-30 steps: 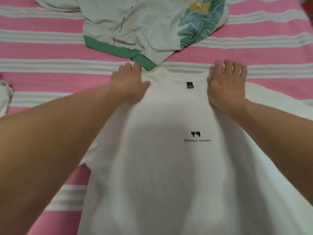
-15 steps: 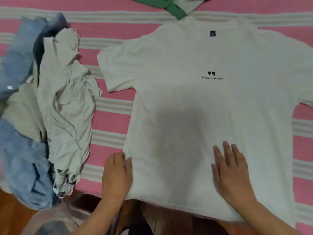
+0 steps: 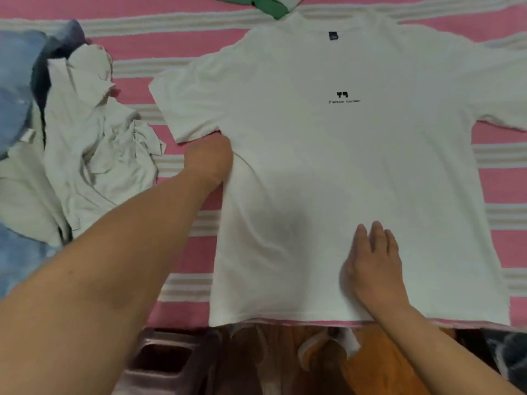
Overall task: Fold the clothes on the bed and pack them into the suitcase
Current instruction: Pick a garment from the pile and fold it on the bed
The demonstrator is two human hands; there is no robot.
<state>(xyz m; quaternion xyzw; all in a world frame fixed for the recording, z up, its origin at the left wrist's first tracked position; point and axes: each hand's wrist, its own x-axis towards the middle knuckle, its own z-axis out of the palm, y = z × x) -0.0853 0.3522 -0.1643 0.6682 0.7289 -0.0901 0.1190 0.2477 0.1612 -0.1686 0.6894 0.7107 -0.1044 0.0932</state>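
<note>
A white T-shirt (image 3: 356, 166) with a small black chest print lies spread flat, front up, on the pink striped bed, its hem at the near edge. My left hand (image 3: 209, 161) is at the shirt's left side just below the sleeve, its fingers tucked under the fabric edge and hidden. My right hand (image 3: 373, 263) lies flat with straight fingers on the lower middle of the shirt. No suitcase is clearly in view.
A pile of crumpled white clothes (image 3: 94, 138) and blue garments (image 3: 17, 95) lies to the left on the pink striped bedspread (image 3: 171, 44). A green-trimmed garment (image 3: 271, 5) sits beyond the collar. Below the bed edge are orange fabric (image 3: 379, 363) and a pink container (image 3: 159, 363).
My left hand moved from the hem's left corner up to the shirt's side under the sleeve. My right hand stayed flat on the lower shirt. Earlier both hands were at the collar.
</note>
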